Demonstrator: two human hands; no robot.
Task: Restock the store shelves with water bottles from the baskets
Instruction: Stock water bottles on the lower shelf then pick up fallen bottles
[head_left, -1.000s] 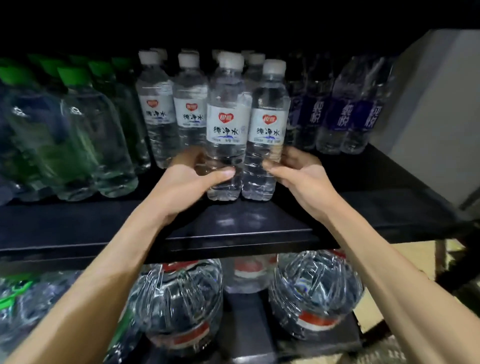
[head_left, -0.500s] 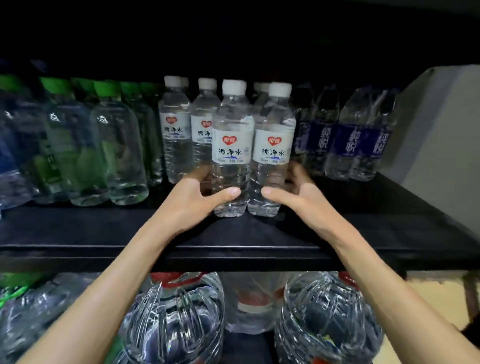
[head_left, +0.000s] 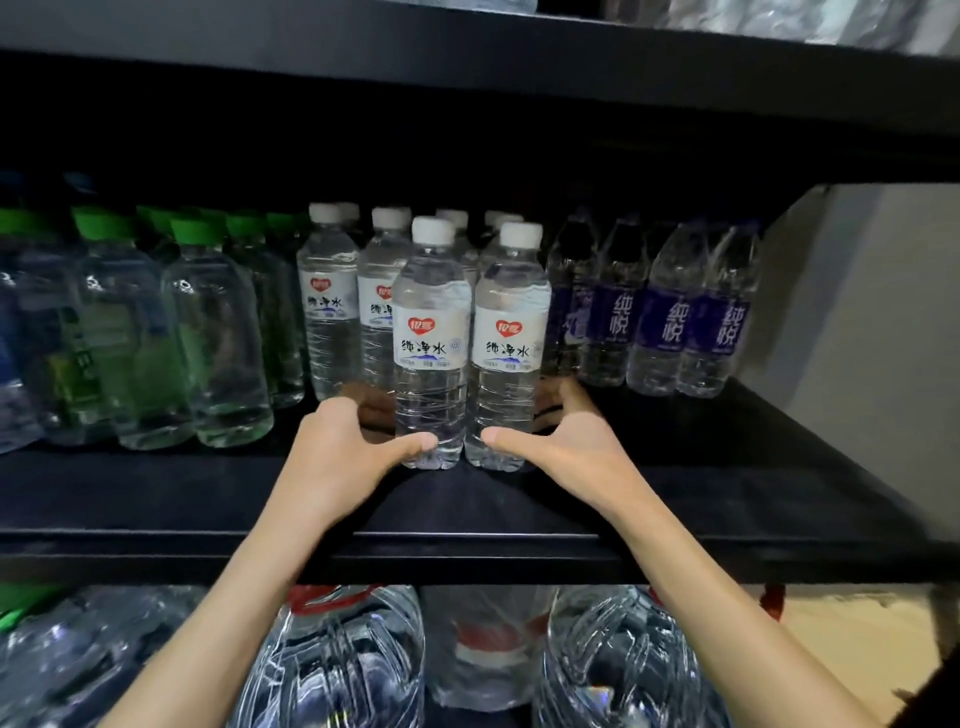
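While both grips remain as before, left hand (head_left: 337, 462) curls round the left white-capped water bottle (head_left: 431, 395), right hand (head_left: 571, 452) round the right white-capped water bottle (head_left: 511, 395) — both upright, touching, centred on the black shelf (head_left: 156, 499).

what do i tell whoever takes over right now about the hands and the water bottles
Hands: left-hand grip holds the base of the left front bottle; right-hand grip holds the base of the right front bottle.
Both stand upright on the shelf, in front of the same-brand rows, between green-capped bottles and purple-label bottles.
Done: both set down.
Left: release, perhaps push them back, fetch more; baskets not in view.
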